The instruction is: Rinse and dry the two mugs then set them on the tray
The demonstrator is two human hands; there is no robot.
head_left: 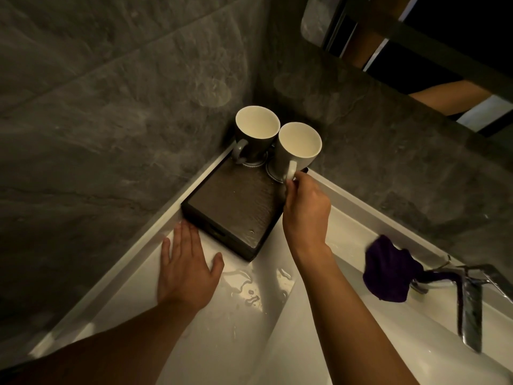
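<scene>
The left grip [186, 270] lies flat on the white surface [222, 343], fingers straight and spread, its fingertips just beside the near left corner of the tray [233, 207]. It holds nothing. The tray is dark, rectangular and low-rimmed, and sits in the far corner of the surface where two grey stone walls [111, 107] meet.

Both mugs stand upright at the tray's far end, side by side and close together, each over a round white coaster [254, 164]. The left mug [249, 148] is dark grey outside and cream inside, with its pale handle turned to the left. The right mug [299, 140] looks paler, with the same cream inside, and its handle faces the near side. The right grip [306, 209] pinches that handle between thumb and fingertips. Whether this mug's base touches its coaster cannot be told.

Puddles of water [249, 287] glisten on the surface near the tray's near corner. Further right, a crumpled purple cloth [388, 270] lies beside a chrome faucet [469, 301].
</scene>
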